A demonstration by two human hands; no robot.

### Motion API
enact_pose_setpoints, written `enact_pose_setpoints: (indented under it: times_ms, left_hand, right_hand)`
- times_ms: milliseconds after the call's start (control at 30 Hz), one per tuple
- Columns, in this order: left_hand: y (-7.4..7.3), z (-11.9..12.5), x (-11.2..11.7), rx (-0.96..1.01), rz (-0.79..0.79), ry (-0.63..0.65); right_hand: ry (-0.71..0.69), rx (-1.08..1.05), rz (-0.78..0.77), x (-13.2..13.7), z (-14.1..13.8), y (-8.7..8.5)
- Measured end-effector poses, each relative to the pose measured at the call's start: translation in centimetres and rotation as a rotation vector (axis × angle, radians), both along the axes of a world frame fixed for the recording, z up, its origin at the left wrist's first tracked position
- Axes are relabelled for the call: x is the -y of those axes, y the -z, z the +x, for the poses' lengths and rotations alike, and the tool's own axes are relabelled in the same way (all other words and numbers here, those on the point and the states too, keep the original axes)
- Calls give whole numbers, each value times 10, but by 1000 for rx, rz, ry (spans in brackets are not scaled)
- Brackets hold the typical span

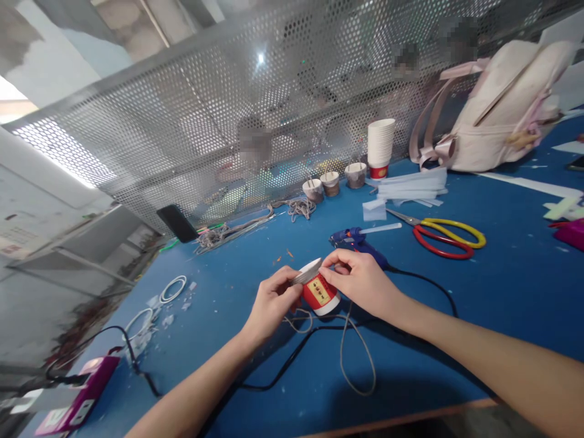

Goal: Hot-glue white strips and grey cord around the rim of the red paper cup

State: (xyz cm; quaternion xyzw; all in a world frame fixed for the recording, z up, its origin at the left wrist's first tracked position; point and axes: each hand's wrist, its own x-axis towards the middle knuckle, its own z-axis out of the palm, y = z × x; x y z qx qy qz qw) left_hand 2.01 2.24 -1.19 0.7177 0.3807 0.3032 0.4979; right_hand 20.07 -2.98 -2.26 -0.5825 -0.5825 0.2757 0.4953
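Observation:
A red and white paper cup [321,293] is tilted on its side between my two hands, with grey cord wound near its rim. My left hand [274,298] is closed around the cup's left side, thumb and fingers near the rim. At the other side, my right hand [358,277] pinches at the wound cord by the rim. Loose grey cord [373,365] hangs below the cup and loops on the blue table. Just behind my right hand lies a blue glue gun [351,237] with a clear glue stick in its back.
Red-and-yellow-handled scissors [444,237] lie right of the glue gun. Behind stand stacked paper cups [381,146], cord-wrapped cups [330,182], white strips [410,185] and a backpack [483,137]. At left are a phone [177,222], white rings [173,289] and a purple power strip [84,395].

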Motion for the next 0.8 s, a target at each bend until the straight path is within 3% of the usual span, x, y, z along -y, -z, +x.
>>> enact_pose_setpoints:
  times_ms: [800]
  left_hand:
    - [1,-2,0,24,49,13]
  right_hand:
    - [4,34,-33,-1,2,0]
